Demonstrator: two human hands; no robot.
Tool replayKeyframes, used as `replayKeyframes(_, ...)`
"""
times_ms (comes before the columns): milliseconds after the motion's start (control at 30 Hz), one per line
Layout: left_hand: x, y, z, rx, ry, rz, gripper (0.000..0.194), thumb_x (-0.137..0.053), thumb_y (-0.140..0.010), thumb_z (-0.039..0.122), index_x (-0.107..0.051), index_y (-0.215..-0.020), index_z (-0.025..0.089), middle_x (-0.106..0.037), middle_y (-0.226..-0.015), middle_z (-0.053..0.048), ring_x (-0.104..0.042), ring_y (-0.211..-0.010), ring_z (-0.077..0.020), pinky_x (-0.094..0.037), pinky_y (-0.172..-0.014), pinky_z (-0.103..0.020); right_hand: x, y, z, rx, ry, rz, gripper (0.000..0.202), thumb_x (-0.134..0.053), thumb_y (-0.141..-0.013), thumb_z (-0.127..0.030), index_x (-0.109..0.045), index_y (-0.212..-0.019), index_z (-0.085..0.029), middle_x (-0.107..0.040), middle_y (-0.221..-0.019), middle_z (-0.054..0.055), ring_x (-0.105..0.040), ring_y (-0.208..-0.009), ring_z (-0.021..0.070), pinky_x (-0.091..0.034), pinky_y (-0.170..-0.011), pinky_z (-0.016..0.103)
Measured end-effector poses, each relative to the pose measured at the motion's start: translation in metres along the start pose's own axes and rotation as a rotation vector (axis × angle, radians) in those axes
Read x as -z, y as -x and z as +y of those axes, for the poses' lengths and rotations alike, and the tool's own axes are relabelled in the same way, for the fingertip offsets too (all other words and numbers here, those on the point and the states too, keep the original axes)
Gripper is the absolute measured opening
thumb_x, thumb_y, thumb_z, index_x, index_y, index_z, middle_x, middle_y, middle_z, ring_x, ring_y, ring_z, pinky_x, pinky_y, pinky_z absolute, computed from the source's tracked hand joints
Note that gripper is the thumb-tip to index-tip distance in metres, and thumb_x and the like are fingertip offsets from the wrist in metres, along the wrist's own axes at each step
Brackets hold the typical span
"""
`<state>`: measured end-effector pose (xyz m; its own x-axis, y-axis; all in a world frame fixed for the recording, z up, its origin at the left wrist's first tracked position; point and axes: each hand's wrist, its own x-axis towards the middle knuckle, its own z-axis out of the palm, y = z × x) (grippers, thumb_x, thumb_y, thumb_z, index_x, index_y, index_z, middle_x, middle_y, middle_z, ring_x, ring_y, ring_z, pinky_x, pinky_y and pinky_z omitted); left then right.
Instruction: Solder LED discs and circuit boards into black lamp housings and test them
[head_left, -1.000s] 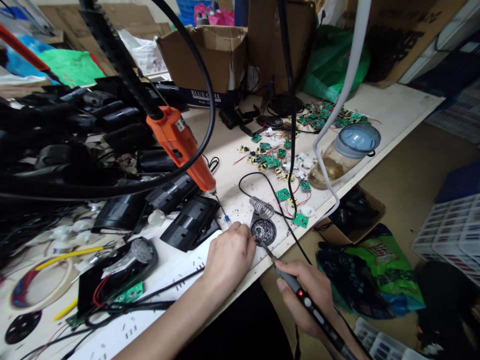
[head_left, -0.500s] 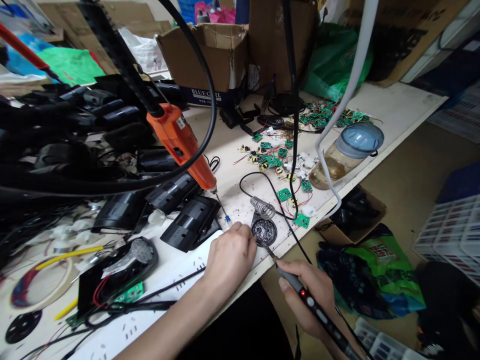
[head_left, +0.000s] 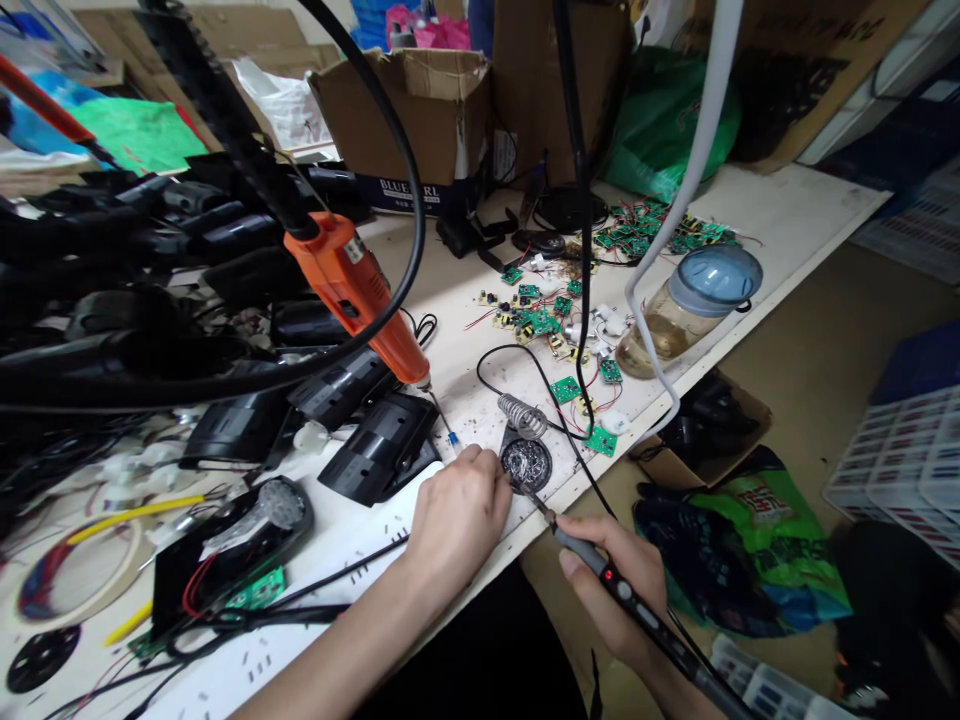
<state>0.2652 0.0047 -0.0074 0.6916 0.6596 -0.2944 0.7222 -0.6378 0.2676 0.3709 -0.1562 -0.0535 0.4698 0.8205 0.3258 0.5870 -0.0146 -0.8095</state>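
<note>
My right hand (head_left: 637, 565) grips a soldering iron (head_left: 619, 588) with a red light on its dark handle. The iron points up and left, its tip just below the round black dish of metal wool (head_left: 527, 463). Beside that dish, at the bench edge, my left hand (head_left: 459, 510) is closed, knuckles up; whatever its fingers pinch is hidden. A coiled spring iron holder (head_left: 523, 415) stands behind the dish. An orange electric screwdriver (head_left: 364, 300) hangs above my left hand, its blue-collared bit close to the knuckles.
Green circuit boards (head_left: 566, 390) and wired parts are spread beyond the holder. A lidded plastic jar (head_left: 675, 315) lies near the right edge. Black housings (head_left: 379, 445) pile up at left, with an opened housing (head_left: 225, 560) and tape roll (head_left: 135, 560) nearer. Cables hang across the middle.
The whole view has shifted slightly to the left. Both hands keep nearly the same positions, and the soldering iron stays in my right hand.
</note>
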Motion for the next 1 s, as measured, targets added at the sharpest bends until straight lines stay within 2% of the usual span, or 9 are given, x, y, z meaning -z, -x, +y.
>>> replayKeyframes(167, 0.0002, -0.0007, -0.0001, 0.000, 0.001, 0.007, 0.018, -0.043, -0.092, 0.024, -0.059, -0.086, 0.019, -0.066, -0.090, -0.005, -0.067, -0.080, -0.0231, -0.042, -0.064, -0.032, -0.0010, 0.0019, -0.0027, -0.039, -0.004, 0.033, 0.021, -0.058, -0.082, -0.017, -0.067, -0.100, -0.023, -0.071, -0.076, -0.002, -0.062, -0.054, 0.0119, -0.051, -0.054, 0.022)
replayKeyframes(367, -0.0004, 0.0000, -0.0019, -0.006, 0.035, 0.006, 0.017, -0.044, -0.092, 0.023, -0.059, -0.085, 0.019, -0.066, -0.090, -0.005, -0.066, -0.080, -0.0222, -0.043, -0.067, -0.031, 0.0007, 0.0042, -0.0038, -0.050, -0.001, 0.097, 0.019, -0.057, -0.083, -0.020, -0.066, -0.100, -0.024, -0.074, -0.086, 0.001, -0.070, -0.071, 0.0162, -0.054, -0.061, 0.024)
replayKeyframes(567, 0.0008, 0.0027, 0.0001, 0.001, 0.044, 0.007, 0.018, -0.044, -0.093, 0.025, -0.059, -0.085, 0.020, -0.066, -0.091, -0.005, -0.066, -0.081, -0.0224, -0.043, -0.066, -0.030, 0.0014, 0.0047, -0.0046, -0.071, 0.023, 0.124, 0.017, -0.056, -0.084, -0.023, -0.067, -0.098, -0.023, -0.075, -0.085, 0.003, -0.071, -0.070, 0.0173, -0.055, -0.059, 0.025)
replayKeyframes(833, 0.0049, -0.0009, 0.0031, -0.007, 0.001, -0.039, 0.021, -0.041, -0.092, 0.023, -0.061, -0.085, 0.019, -0.068, -0.092, -0.007, -0.068, -0.085, -0.0251, -0.043, -0.066, -0.033, 0.0032, 0.0027, -0.0013, -0.042, 0.029, 0.032, 0.018, -0.057, -0.085, -0.019, -0.066, -0.100, -0.022, -0.074, -0.081, 0.001, -0.068, -0.062, 0.0151, -0.053, -0.054, 0.023)
replayKeyframes(1000, 0.0055, -0.0014, 0.0027, -0.004, 0.016, -0.049, 0.021, -0.041, -0.091, 0.023, -0.060, -0.081, 0.020, -0.069, -0.090, -0.006, -0.068, -0.085, -0.0249, -0.044, -0.067, -0.032, 0.0053, -0.0008, -0.0029, -0.007, -0.008, -0.004, 0.019, -0.058, -0.085, -0.018, -0.066, -0.102, -0.022, -0.074, -0.085, 0.002, -0.070, -0.068, 0.0162, -0.054, -0.056, 0.023)
